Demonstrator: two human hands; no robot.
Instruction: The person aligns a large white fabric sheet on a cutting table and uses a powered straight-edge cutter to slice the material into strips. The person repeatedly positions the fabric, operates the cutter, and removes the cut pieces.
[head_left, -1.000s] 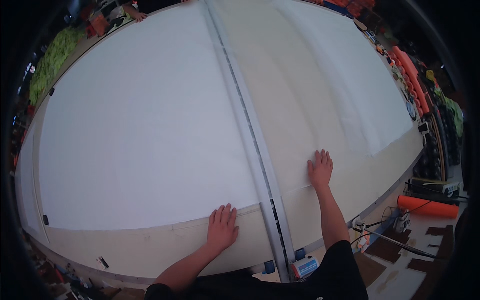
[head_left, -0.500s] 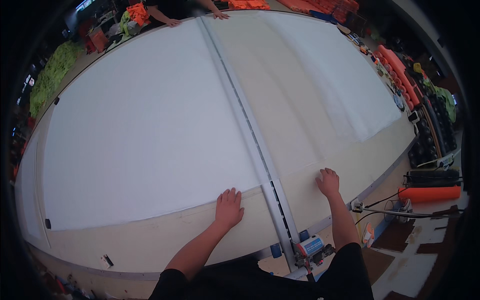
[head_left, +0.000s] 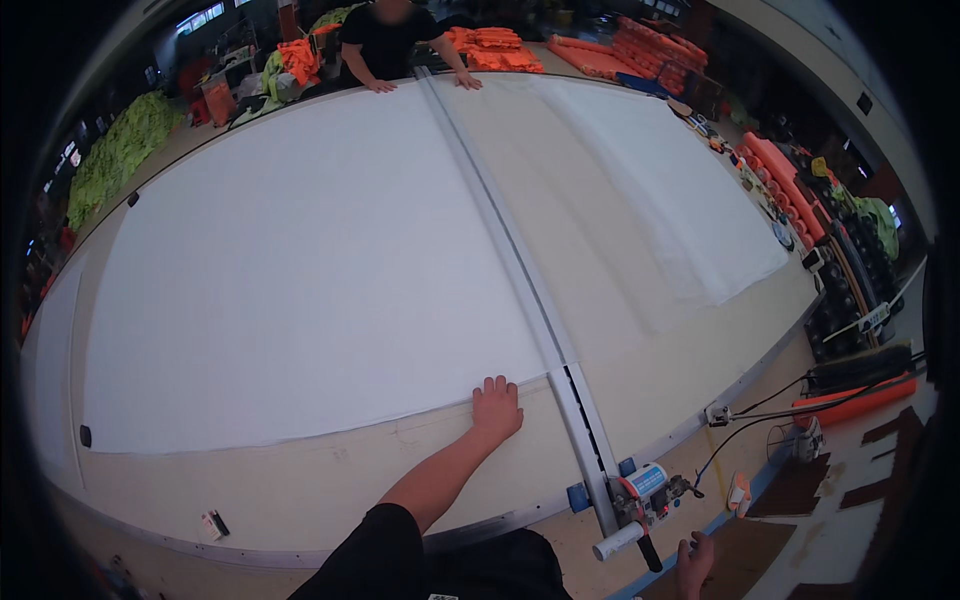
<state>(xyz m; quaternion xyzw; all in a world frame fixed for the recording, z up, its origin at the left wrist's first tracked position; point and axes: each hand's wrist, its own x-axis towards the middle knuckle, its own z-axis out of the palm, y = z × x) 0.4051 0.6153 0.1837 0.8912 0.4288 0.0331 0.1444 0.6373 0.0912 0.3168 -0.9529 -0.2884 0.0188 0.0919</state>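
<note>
My left hand [head_left: 497,408] lies flat, fingers stretched out, on the near edge of a wide white fabric sheet [head_left: 310,270]. My right hand [head_left: 695,566] is off the table at the lower edge, fingers loosely apart with nothing in them. Close to its left is a cutting machine [head_left: 648,492] with a black handle, mounted at the near end of a long slotted metal rail [head_left: 507,232]. That rail runs across the fabric to the far edge. There, a co-worker's two hands [head_left: 380,86] rest on either side of it.
A thinner white sheet [head_left: 690,210] lies on the right of the beige table [head_left: 690,345]. Black clips [head_left: 86,436] sit at the fabric's left side. Scissors and small tools [head_left: 700,122] line the right rim. Orange rolls [head_left: 785,180] and cables [head_left: 750,410] are beyond.
My right hand has left the tabletop and come down beside the cutting machine. My left hand stays at the fabric edge. The view has shifted, showing more of the co-worker.
</note>
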